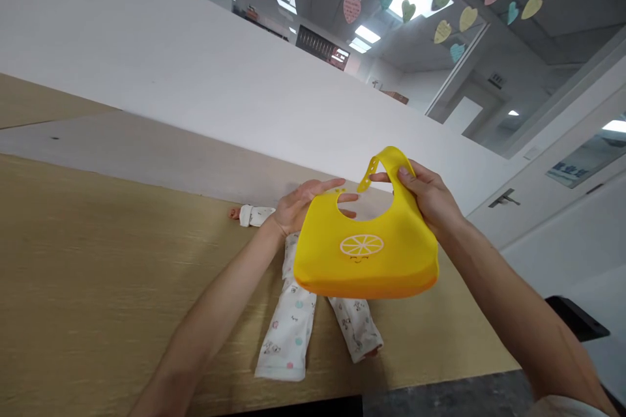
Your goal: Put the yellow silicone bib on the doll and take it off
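I hold a yellow silicone bib (364, 254) with a white lemon-slice print up above the table. My left hand (304, 203) grips its left neck strap, fingers stretched along the top edge. My right hand (426, 192) pinches the right strap, which arches up and shows a row of holes. Under the bib lies a baby doll (293, 319) in white patterned clothing, on its back on the wooden table (107, 273). Its legs point toward me and one sleeved arm (254, 215) sticks out to the left. The bib hides the doll's head and chest.
A white partition wall (195, 78) rises behind the table. A grey strip (122, 150) runs along the table's far side. At the lower right, off the table's edge, sits a dark object (577, 318). Paper hearts hang from the ceiling.
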{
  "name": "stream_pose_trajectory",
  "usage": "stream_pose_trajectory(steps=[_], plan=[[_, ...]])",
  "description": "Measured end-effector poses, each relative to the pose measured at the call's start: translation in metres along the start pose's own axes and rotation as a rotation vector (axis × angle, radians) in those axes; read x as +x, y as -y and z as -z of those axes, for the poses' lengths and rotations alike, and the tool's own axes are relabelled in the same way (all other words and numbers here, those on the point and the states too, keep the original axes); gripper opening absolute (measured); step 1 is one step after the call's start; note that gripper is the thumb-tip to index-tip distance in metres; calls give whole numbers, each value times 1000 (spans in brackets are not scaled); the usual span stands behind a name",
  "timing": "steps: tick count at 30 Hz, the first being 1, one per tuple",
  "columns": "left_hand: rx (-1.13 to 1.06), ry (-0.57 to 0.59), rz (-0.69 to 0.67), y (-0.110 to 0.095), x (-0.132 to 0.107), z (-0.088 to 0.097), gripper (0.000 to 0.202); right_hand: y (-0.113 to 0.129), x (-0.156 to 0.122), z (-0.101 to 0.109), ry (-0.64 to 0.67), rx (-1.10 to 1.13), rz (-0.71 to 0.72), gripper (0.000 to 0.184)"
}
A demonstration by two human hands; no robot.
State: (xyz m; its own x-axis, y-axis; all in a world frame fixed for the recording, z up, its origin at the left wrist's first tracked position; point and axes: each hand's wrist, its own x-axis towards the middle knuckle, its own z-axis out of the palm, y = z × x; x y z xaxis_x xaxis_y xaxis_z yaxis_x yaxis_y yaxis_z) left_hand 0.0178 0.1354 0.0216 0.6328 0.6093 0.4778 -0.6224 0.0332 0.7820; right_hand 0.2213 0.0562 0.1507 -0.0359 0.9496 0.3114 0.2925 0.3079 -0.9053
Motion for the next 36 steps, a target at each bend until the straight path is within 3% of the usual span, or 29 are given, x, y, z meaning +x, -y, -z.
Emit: stream_pose_trajectory(steps=[2,6,11,16,20,24,29,36], plan=[[-77,23,-38,-3,3,1,82,-14,4,-1,-12,-27,37,44],[-38,-63,-144,-6,6,9,63,-54,23,-2,-90,-138,127,50],[132,-302,-199,-12,5,21,63,-102,53,-4,-219,-81,115,54],[320,-509,-76,0,9,38,72,-151,88,-10,-313,16,40,53],[534,-691,75,16,17,66,64,-192,115,-19,-274,-68,-45,48],[634,-686,112,27,35,98,54,-219,135,-32,-206,-338,-112,39],[681,-743,240,47,59,134,43,-245,144,-40,-167,-459,-190,36],[691,-857,326,66,65,157,21,-277,145,-48,-52,-538,-309,22]])
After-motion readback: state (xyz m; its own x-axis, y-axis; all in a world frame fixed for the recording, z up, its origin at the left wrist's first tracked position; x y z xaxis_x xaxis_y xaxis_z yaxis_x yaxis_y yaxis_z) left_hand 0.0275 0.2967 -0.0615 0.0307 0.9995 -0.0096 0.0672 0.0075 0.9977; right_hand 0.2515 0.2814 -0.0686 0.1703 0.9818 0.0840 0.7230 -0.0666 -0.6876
